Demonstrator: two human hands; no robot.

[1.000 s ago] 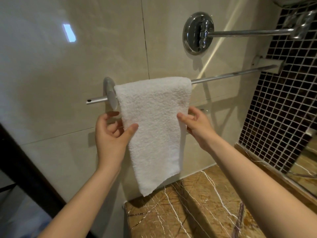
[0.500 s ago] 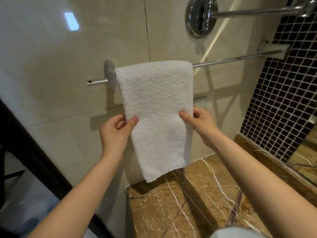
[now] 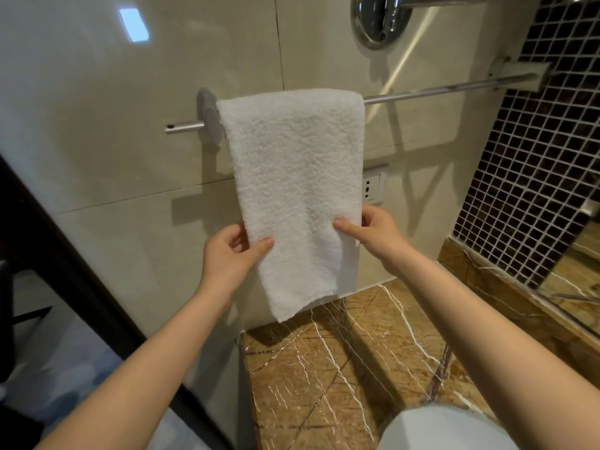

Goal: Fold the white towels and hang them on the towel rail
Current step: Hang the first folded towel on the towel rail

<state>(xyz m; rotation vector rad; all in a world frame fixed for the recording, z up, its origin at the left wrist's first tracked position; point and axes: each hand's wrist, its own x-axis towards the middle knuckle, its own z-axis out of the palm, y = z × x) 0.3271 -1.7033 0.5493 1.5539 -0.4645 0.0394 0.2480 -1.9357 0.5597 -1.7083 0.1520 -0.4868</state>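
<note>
A folded white towel hangs over the chrome towel rail on the beige tiled wall, close to the rail's left mount. My left hand pinches the towel's left edge low down, thumb in front and fingers behind. My right hand pinches the right edge at about the same height. The towel's lower end hangs free just above the marble counter.
A brown veined marble counter lies below the towel. A wall socket sits behind the towel's right edge. A second chrome bar with a round mount is above. Dark mosaic tiles cover the right wall. A white rounded object is at the bottom.
Both hands have slid down the towel's side edges from the middle towards its lower part. The view has tilted down, so the rail sits higher in the frame.
</note>
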